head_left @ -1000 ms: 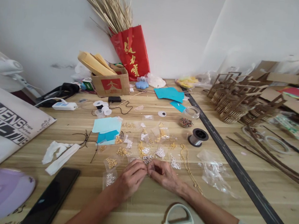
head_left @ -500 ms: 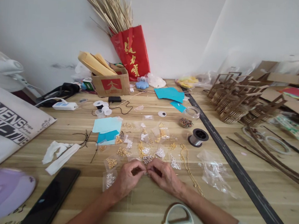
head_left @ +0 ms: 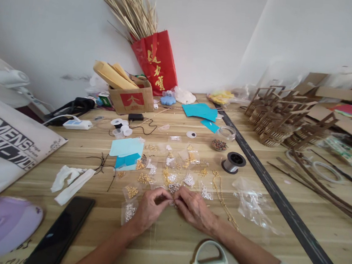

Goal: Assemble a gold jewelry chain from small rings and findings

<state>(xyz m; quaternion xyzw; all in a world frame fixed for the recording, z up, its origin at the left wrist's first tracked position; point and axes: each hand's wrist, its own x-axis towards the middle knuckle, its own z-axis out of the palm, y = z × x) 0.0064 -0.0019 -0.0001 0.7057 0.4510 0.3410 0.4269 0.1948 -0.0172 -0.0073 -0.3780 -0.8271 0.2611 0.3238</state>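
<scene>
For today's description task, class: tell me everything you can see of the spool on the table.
The spool has two round, black rims that look like plastic, with a silvery-grey strand wound between them; whether that is wire or thread is unclear. It stands upright with its lower rim on the wooden table, left of the long dark strip. The upper rim faces up, showing a dark centre. Neither the left hand nor the right hand touches it.

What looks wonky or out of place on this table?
The red bag at the back tilts left, with long dry stalks poking out of its top. It looks odd because bags usually stand straight.
</scene>
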